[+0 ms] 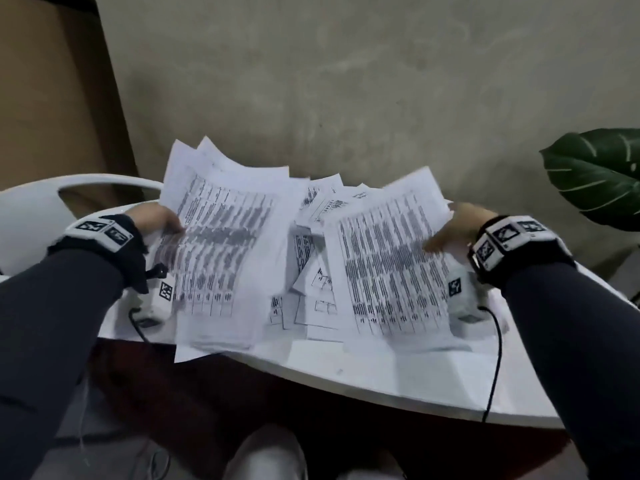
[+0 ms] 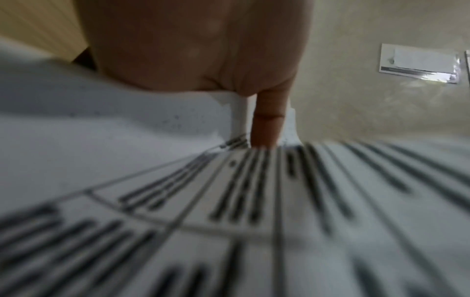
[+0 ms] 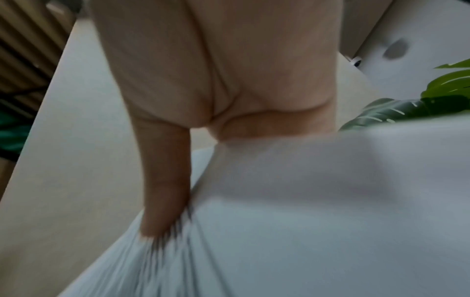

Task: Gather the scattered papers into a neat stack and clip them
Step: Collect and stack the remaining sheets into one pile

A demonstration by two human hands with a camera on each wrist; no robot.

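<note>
Printed white sheets with dark table text lie spread over a round white table (image 1: 398,382). My left hand (image 1: 156,220) grips a bundle of sheets (image 1: 221,244) by its left edge, thumb on top, lifted and tilted above the table. In the left wrist view the thumb (image 2: 267,128) presses on the printed page (image 2: 279,201). My right hand (image 1: 457,230) grips another bundle (image 1: 391,258) by its right edge; its thumb (image 3: 165,191) lies on the paper (image 3: 305,221) in the right wrist view. More loose sheets (image 1: 315,292) lie between the two bundles. No clip is visible.
A white chair back (image 1: 41,199) stands at the left behind the table. A dark green leafy plant (image 1: 599,174) is at the right. A bare wall (image 1: 346,81) rises behind the table. Black cables hang from both wrists over the table's near edge.
</note>
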